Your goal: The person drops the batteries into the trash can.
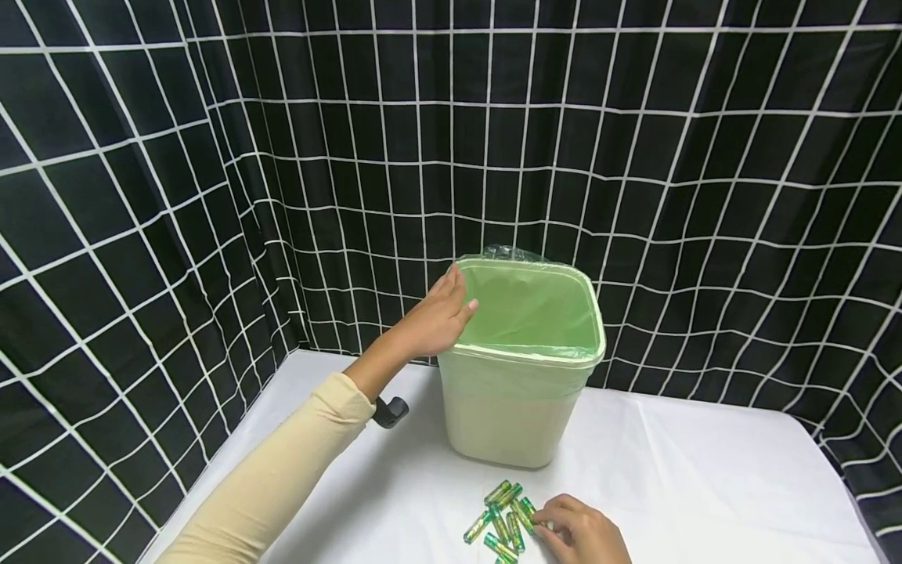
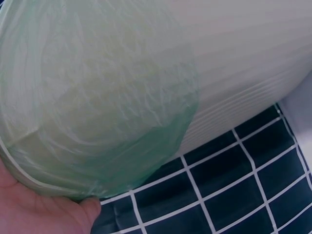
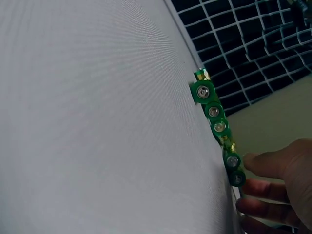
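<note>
Several green and gold cylindrical batteries (image 1: 496,529) lie in a loose cluster on the white-covered table. At the cluster's right side is my right hand (image 1: 583,533), its fingertips against the nearest batteries. In the right wrist view, the thumb and fingers of that hand (image 3: 278,187) stand apart beside the end batteries (image 3: 233,161); no battery is seen lifted. A whitish bin (image 1: 507,415) lined with a thin green bag (image 1: 528,305) stands behind the batteries. My left hand (image 1: 438,313) rests on the bin's left rim, fingers extended. The left wrist view shows that hand (image 2: 46,214) against the rim and bag.
Black cloth with a white grid (image 1: 395,157) hangs behind and to the left of the table (image 1: 690,470). A dark curved piece (image 1: 390,411) sticks out by the left wrist. Part of the bag bulges over the bin's back rim.
</note>
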The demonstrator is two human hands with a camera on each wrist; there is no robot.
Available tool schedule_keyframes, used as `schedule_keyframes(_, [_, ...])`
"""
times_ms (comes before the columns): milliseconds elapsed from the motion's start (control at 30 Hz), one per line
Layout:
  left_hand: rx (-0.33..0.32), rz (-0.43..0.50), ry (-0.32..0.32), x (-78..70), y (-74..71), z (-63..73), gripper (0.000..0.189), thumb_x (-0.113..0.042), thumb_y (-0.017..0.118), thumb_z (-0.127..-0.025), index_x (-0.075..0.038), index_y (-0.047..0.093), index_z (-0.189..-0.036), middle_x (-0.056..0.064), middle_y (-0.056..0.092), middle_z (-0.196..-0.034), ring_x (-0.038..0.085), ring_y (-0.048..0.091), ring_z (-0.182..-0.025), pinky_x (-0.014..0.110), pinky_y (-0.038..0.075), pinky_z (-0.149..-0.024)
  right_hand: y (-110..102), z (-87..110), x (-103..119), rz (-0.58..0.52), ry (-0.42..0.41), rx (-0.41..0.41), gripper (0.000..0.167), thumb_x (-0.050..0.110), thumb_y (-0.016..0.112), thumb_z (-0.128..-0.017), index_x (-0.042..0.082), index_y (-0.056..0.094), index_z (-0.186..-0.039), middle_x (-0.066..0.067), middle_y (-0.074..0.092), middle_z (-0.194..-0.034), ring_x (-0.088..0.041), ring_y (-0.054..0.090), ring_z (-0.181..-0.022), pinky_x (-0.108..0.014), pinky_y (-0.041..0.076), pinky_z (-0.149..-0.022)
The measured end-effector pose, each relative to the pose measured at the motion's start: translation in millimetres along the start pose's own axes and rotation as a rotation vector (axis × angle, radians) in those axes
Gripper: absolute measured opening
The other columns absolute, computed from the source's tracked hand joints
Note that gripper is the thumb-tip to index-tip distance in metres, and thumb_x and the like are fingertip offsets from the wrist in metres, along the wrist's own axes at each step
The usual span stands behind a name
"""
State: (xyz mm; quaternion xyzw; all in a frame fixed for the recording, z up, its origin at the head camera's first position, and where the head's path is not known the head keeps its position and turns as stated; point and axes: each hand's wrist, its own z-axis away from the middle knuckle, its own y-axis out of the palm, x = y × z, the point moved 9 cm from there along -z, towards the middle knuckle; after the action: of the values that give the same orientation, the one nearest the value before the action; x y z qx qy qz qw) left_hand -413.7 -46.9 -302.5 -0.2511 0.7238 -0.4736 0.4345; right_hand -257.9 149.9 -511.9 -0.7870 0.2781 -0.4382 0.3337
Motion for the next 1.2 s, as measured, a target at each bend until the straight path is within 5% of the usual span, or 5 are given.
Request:
schedule_keyframes(267, [0.001, 0.000, 0.002, -2.1, -1.0, -0.2, 0.067, -0.039, 0.023, -0.112, 0.008, 0.007, -0.158, 0.020, -0.006, -0.168, 0.027, -0.008, -0.156, 0.038, 0.002, -0.126, 4, 0.0, -5, 0.032, 0.067, 0.083, 0.011, 0.018, 0.086, -0.078, 0.022, 0.080, -0.086, 0.014, 0.070, -0.087, 0.008, 0.050, -0.067, -0.019, 0.047, -0.058])
schedule_keyframes(933, [0.002, -0.014, 0.003, -2.8, -2.9, 0.1, 0.067, -0.038, 0.022, -0.112, 0.008, 0.007, -0.158, 0.022, -0.006, -0.168, 0.027, -0.008, -0.155, 0.037, 0.001, -0.126, 5, -2.6, -11, -0.013, 0.079, 0.055, 0.018, 0.005, 0.083, -0.079, 0.018, 0.076, -0.089, 0.021, 0.059, -0.077, 0.006, 0.044, -0.062, -0.018, 0.044, -0.055])
schedule_keyframes(1200, [0.007, -0.004, 0.002, -3.4, -1.5, -0.5, 0.066, -0.037, 0.022, -0.112, 0.008, 0.007, -0.158, 0.021, -0.006, -0.168, 0.027, -0.008, -0.156, 0.036, 0.000, -0.126, 2, -2.1, -15, 0.044, 0.150, 0.133, 0.024, -0.002, 0.080, -0.076, 0.020, 0.071, -0.083, 0.018, 0.052, -0.071, 0.004, 0.043, -0.062, -0.020, 0.044, -0.056])
